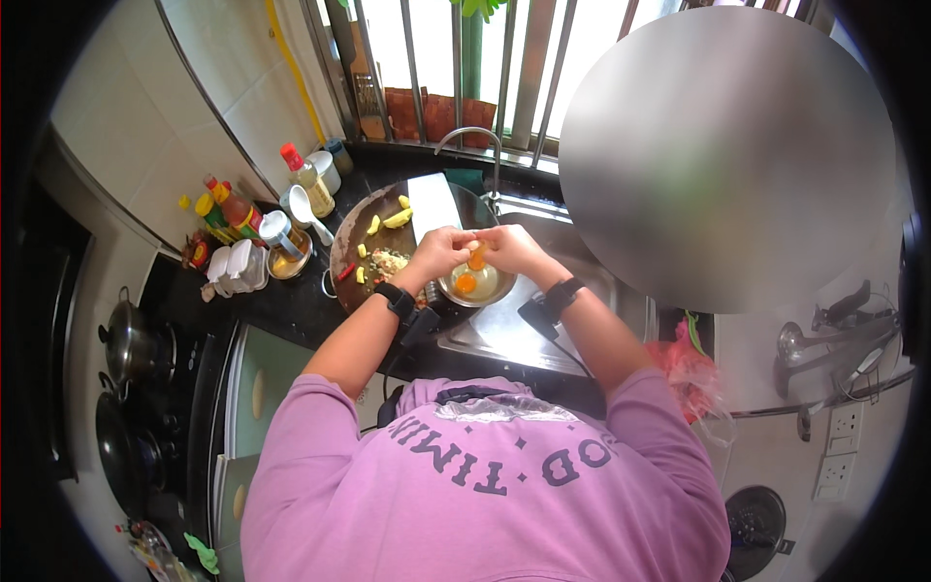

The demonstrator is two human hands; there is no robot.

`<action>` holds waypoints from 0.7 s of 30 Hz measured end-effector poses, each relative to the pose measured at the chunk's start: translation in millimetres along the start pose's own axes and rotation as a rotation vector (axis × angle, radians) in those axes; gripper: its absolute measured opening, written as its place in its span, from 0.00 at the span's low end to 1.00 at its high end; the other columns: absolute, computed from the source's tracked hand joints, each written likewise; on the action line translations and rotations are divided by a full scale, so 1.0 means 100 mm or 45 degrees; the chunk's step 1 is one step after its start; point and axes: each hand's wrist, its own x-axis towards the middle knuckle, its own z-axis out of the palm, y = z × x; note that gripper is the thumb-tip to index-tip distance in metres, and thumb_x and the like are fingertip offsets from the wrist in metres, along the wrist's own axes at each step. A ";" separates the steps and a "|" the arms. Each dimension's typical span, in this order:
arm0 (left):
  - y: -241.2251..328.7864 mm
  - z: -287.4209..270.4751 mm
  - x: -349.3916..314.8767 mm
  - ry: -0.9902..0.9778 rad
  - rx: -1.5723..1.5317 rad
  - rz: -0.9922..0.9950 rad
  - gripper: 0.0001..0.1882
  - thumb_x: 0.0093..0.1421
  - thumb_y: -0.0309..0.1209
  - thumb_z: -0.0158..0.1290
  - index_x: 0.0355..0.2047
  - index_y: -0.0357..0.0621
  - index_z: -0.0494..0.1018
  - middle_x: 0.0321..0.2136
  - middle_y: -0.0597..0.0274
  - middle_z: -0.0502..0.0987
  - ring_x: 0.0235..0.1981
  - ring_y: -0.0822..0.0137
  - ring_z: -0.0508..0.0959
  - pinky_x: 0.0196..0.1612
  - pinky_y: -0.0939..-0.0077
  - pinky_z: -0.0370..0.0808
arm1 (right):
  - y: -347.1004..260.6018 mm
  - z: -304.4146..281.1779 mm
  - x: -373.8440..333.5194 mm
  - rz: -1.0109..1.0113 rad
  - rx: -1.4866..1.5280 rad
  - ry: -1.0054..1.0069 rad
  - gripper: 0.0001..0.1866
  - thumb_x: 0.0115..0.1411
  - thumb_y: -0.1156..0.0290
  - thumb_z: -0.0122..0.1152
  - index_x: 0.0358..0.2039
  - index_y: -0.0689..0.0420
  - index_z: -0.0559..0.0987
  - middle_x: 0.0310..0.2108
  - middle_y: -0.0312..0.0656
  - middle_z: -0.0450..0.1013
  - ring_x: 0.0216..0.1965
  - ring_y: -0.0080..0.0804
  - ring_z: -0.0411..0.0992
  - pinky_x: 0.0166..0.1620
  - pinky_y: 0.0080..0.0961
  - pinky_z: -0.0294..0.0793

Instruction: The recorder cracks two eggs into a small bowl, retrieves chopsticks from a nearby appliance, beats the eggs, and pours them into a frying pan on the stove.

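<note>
Over a metal bowl (504, 291) I hold a cracked eggshell (473, 246) between both hands. My left hand (441, 254) and my right hand (512, 248) are closed on it by the fingertips, which meet above the bowl. An orange yolk (476, 260) shows just under the shell, and another yolk (465, 282) lies in clear egg white in the bowl. Beside my left hand is a round wooden cutting board (347, 228) with yellow chunks (398, 219), a red piece (346, 271) and a chopped pale heap (388, 262). A broad cleaver blade (433, 202) rests on the board.
A steel sink (606, 281) with a curved faucet (468, 131) adjoins the bowl. Sauce bottles (238, 209), a jar (286, 247) and a white spoon (308, 213) stand at left. Pots (136, 339) sit on the far-left stove. A red plastic bag (689, 378) hangs at right.
</note>
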 end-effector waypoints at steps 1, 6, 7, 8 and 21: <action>0.04 -0.03 -0.03 0.024 0.077 0.099 0.14 0.50 0.24 0.53 0.39 0.37 0.75 0.29 0.61 0.75 0.29 0.71 0.76 0.36 0.80 0.73 | 0.00 -0.01 -0.02 0.003 -0.001 -0.005 0.19 0.44 0.69 0.56 0.40 0.57 0.79 0.32 0.47 0.76 0.34 0.42 0.75 0.42 0.28 0.73; 0.33 -0.17 -0.12 0.081 0.422 0.413 0.14 0.48 0.23 0.53 0.38 0.38 0.74 0.29 0.56 0.73 0.30 0.61 0.75 0.35 0.74 0.73 | -0.06 -0.05 -0.09 -0.423 -0.437 0.239 0.22 0.44 0.74 0.54 0.44 0.59 0.73 0.39 0.44 0.71 0.41 0.39 0.71 0.44 0.30 0.70; 0.43 -0.21 -0.15 0.173 0.497 0.533 0.16 0.48 0.23 0.53 0.39 0.38 0.74 0.30 0.55 0.73 0.30 0.61 0.75 0.35 0.74 0.73 | -0.06 -0.05 -0.08 -0.531 -0.592 0.319 0.23 0.44 0.76 0.54 0.45 0.59 0.72 0.39 0.42 0.70 0.41 0.37 0.70 0.45 0.29 0.69; 0.51 -0.24 -0.16 0.263 0.569 0.653 0.17 0.48 0.23 0.53 0.41 0.39 0.73 0.31 0.54 0.73 0.31 0.60 0.75 0.36 0.73 0.73 | -0.10 -0.08 -0.08 -0.611 -0.685 0.451 0.24 0.44 0.76 0.54 0.46 0.59 0.71 0.40 0.41 0.70 0.42 0.36 0.70 0.45 0.28 0.69; 0.58 -0.19 -0.14 0.033 -0.058 0.132 0.23 0.55 0.25 0.52 0.52 0.39 0.65 0.34 0.56 0.78 0.32 0.71 0.77 0.39 0.79 0.73 | -0.01 0.28 -0.29 0.435 2.102 0.079 0.20 0.56 0.73 0.49 0.50 0.62 0.67 0.43 0.48 0.70 0.43 0.39 0.72 0.48 0.30 0.72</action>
